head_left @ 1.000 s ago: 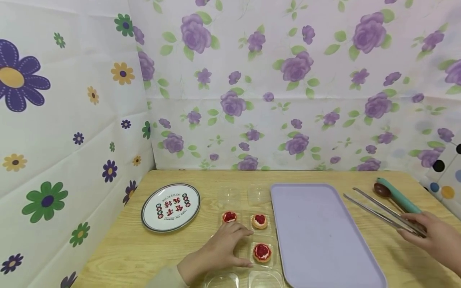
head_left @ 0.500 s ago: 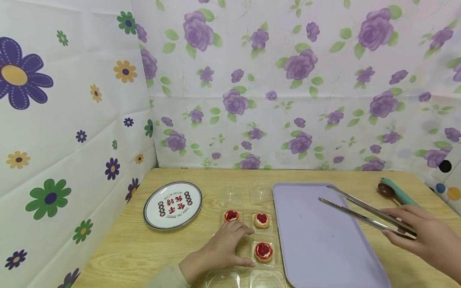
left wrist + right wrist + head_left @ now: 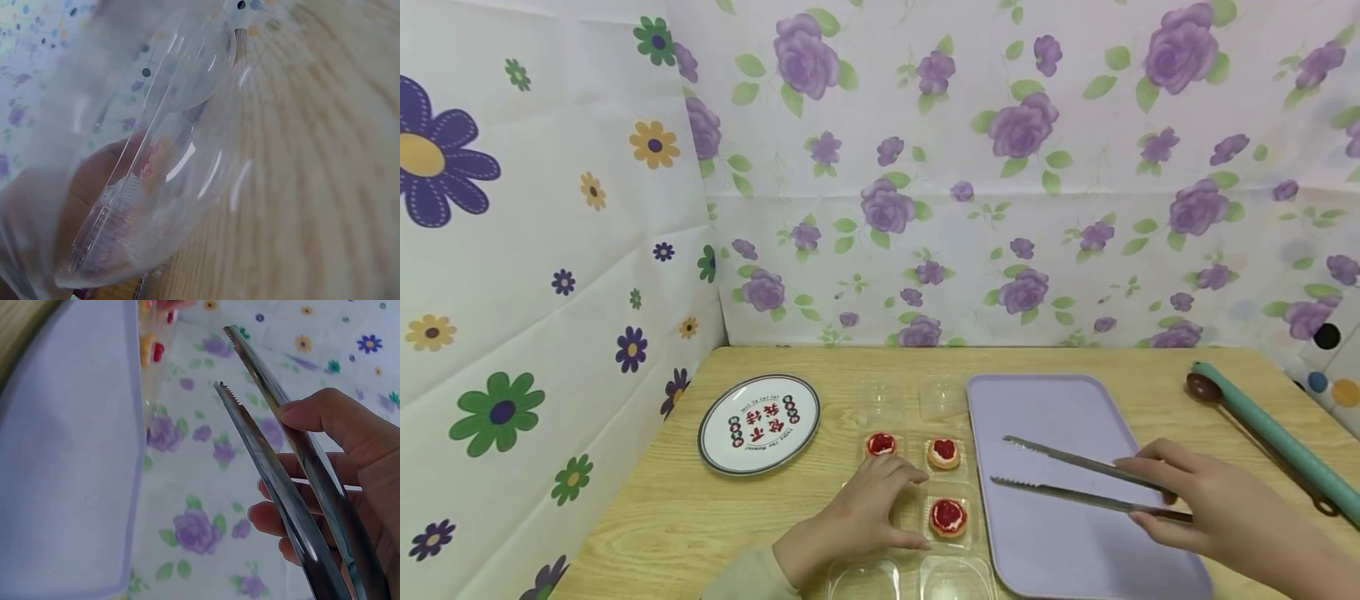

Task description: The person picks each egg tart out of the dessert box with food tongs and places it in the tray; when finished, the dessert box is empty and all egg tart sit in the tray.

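My right hand grips metal tongs, whose toothed arms stand apart over the lilac tray. In the right wrist view, nothing is between the tong tips. My left hand rests on the clear plastic packaging, its fingers loosely bent and thumb spread. Around it sit red-topped tarts: one behind the fingers, one to their right, and one near the thumb. What lies under the palm is hidden. In the left wrist view, clear plastic covers much of the hand and a tart.
A white plate with red lettering lies at the left. Open clear lids extend behind the tarts, and more clear plastic is in front. At the right lie a brown spoon and a teal-handled utensil.
My right hand has carried the tongs leftward from the table's right side to over the tray, and their arms stand wider apart. The left hand has stayed in place.
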Demonstrator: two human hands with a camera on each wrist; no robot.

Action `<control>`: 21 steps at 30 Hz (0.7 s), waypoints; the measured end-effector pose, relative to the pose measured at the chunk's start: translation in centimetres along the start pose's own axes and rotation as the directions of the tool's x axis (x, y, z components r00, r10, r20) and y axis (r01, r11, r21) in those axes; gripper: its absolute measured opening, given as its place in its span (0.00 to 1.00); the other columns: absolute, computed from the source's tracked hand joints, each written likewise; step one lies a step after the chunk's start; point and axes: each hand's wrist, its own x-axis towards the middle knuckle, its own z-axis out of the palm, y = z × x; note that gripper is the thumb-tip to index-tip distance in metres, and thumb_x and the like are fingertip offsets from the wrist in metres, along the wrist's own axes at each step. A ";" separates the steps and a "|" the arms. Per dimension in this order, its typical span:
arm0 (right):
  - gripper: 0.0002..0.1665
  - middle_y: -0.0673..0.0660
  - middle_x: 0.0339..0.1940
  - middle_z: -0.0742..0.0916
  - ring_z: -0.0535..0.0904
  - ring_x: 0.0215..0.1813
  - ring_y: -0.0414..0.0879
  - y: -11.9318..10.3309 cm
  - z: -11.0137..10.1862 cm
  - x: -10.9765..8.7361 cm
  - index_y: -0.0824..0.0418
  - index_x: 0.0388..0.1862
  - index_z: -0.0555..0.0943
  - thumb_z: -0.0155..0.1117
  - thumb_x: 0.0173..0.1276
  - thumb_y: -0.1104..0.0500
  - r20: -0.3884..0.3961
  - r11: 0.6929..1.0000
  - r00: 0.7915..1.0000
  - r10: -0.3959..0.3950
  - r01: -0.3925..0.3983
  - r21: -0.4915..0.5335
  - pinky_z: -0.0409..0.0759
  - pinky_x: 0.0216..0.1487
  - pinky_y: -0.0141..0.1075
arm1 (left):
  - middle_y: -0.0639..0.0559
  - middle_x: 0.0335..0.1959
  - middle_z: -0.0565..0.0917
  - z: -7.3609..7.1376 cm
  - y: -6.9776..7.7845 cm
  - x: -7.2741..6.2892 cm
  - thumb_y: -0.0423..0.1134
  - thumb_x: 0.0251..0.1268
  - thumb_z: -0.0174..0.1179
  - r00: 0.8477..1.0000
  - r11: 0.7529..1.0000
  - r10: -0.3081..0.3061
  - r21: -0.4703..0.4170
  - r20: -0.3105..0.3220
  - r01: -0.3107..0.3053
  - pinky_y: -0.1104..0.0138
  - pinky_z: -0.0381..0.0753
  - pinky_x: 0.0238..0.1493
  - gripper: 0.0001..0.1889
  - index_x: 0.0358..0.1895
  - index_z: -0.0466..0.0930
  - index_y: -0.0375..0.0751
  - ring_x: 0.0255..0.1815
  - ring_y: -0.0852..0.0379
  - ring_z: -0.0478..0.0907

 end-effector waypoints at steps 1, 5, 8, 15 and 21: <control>0.25 0.42 0.38 0.77 0.62 0.27 0.20 -0.3 0.2 0.2 0.54 0.46 0.83 0.79 0.47 0.53 0.006 1.000 1.000 -0.023 0.023 0.009 0.59 0.21 0.15 | 0.57 0.55 0.78 0.0 0.0 0.0 0.65 0.44 0.69 1.000 1.000 -0.001 -0.003 0.001 0.001 0.56 0.66 0.70 0.39 0.59 0.74 0.48 0.61 0.56 0.71; 0.23 0.40 0.37 0.77 0.62 0.27 0.19 -1.3 1.0 1.1 0.52 0.46 0.83 0.78 0.49 0.52 -0.001 0.993 0.994 -0.113 0.113 0.027 0.59 0.23 0.13 | 0.57 0.55 0.79 0.0 0.0 0.0 0.64 0.44 0.69 1.000 1.000 -0.001 -0.005 0.002 0.001 0.56 0.66 0.70 0.39 0.59 0.74 0.48 0.62 0.56 0.71; 0.22 0.41 0.36 0.78 0.62 0.26 0.20 -1.9 1.5 1.7 0.52 0.45 0.83 0.77 0.51 0.50 0.003 0.987 0.987 -0.159 0.159 0.017 0.60 0.22 0.14 | 0.57 0.55 0.78 -0.1 0.0 0.0 0.64 0.44 0.69 1.000 1.000 -0.004 -0.009 0.002 0.004 0.56 0.66 0.70 0.39 0.59 0.74 0.48 0.62 0.55 0.71; 0.22 0.43 0.34 0.77 0.64 0.24 0.24 -2.9 2.4 2.8 0.52 0.43 0.84 0.76 0.51 0.46 0.014 0.973 0.974 -0.224 0.224 -0.047 0.62 0.20 0.18 | 0.57 0.55 0.78 -0.1 0.1 -0.1 0.64 0.44 0.69 1.000 1.000 -0.001 -0.011 -0.003 0.001 0.56 0.65 0.71 0.38 0.59 0.74 0.47 0.62 0.56 0.71; 0.23 0.43 0.33 0.77 0.64 0.23 0.27 -3.7 2.7 3.5 0.52 0.41 0.85 0.77 0.45 0.47 0.051 0.960 0.966 -0.252 0.256 -0.108 0.63 0.21 0.20 | 0.57 0.55 0.79 0.1 0.0 -0.1 0.65 0.44 0.69 1.000 1.000 0.008 0.007 -0.010 -0.008 0.57 0.66 0.70 0.39 0.59 0.74 0.48 0.61 0.56 0.71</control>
